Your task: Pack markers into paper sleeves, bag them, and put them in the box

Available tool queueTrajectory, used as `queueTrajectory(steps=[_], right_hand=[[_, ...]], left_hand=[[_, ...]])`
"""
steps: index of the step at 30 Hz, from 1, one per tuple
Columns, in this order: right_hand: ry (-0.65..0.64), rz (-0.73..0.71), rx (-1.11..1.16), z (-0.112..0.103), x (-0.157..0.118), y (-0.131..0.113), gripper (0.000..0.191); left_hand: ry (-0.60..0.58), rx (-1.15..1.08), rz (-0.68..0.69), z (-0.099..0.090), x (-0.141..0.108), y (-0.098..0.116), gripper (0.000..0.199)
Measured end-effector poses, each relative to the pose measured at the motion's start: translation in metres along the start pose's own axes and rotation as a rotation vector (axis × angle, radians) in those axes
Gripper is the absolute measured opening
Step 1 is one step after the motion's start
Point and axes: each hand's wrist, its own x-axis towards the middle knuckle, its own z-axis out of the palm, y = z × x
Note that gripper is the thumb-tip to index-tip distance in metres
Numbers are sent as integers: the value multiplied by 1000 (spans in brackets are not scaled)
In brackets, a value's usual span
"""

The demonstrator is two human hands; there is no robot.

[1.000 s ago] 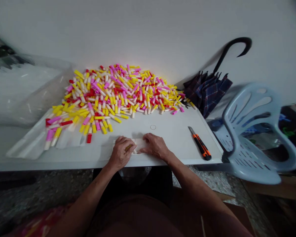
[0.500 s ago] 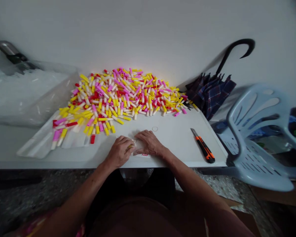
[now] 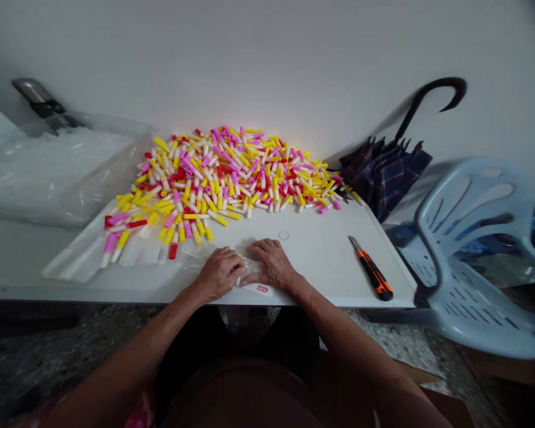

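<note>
Near the front edge of the table, a clear plastic bag [image 3: 251,272] with a red printed label lies between my hands. My left hand [image 3: 218,274] is closed, thumb and fingers pinching the bag's left part; a bit of yellow shows by its fingertips. Curved over the right side of the bag, my right hand [image 3: 271,264] holds it against the table, thumb spread from the fingers. Behind them lies a large heap of small tubes [image 3: 227,172], white with yellow, pink or red ends. A rubber band [image 3: 284,235] rests beyond my right hand.
An orange and black box cutter [image 3: 371,268], blade out, lies at the right of the white table [image 3: 314,255]. A folded plaid umbrella [image 3: 383,172] leans on the wall beside a light blue plastic chair [image 3: 472,238]. A big clear bag [image 3: 62,172] stands at left.
The whole view has shifted slightly, with things appearing further right. More of the red label shows under my right hand, and clear plastic is now visible left of my left hand.
</note>
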Motion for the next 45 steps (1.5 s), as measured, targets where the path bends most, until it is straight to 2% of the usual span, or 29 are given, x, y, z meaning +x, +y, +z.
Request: queueTrajectory(steps=[3, 6, 8, 9, 11, 13, 14, 18, 21, 23, 25, 27, 30, 33, 35, 37, 40, 42, 45], right_hand=[[-28, 1, 20, -5, 0, 4, 86], [-136, -28, 148, -25, 0, 20, 79], [-217, 21, 289, -41, 6, 32, 62], [-218, 68, 346, -48, 13, 35, 50], [-131, 154, 380, -54, 36, 36, 29], [-3, 198, 292, -48, 69, 26, 24], [11, 211, 228, -41, 87, 19, 24], [-129, 323, -5, -4, 146, -10, 28], [-196, 356, -66, 8, 159, -20, 23], [-195, 344, -73, 2, 150, -18, 21], [-192, 322, -57, -14, 127, -10, 23], [-162, 302, 29, -38, 94, 1, 29], [-70, 362, 199, -76, 34, 15, 37], [-68, 451, 321, -103, -20, 23, 42], [-98, 511, 449, -115, -44, 28, 41], [-154, 558, 568, -123, -54, 34, 39], [-264, 583, 667, -126, -49, 45, 35], [-329, 556, 716, -121, -36, 50, 33], [-393, 444, 729, -99, -12, 45, 30]], left_hand=[[72, -34, -54, 5, -8, -1, 17], [163, -42, -152, 9, -17, 4, 21], [211, -9, -197, 12, -21, 9, 20], [225, 17, -213, 14, -22, 12, 18], [223, 67, -248, 15, -22, 17, 13], [189, 92, -290, 15, -19, 20, 13], [164, 95, -314, 14, -16, 22, 12], [98, 113, -402, 11, -6, 26, 7], [119, 92, -412, 12, -5, 26, 12], [155, 7, -393, 14, -9, 23, 14], [206, -100, -365, 17, -14, 20, 14], [270, -185, -341, 20, -20, 17, 11], [346, -247, -306, 23, -24, 16, 11], [370, -267, -274, 23, -25, 15, 11], [371, -276, -263, 23, -24, 15, 11], [371, -279, -264, 23, -24, 15, 11], [366, -266, -269, 23, -24, 14, 12], [362, -254, -262, 24, -24, 14, 14], [362, -239, -248, 24, -23, 13, 15]])
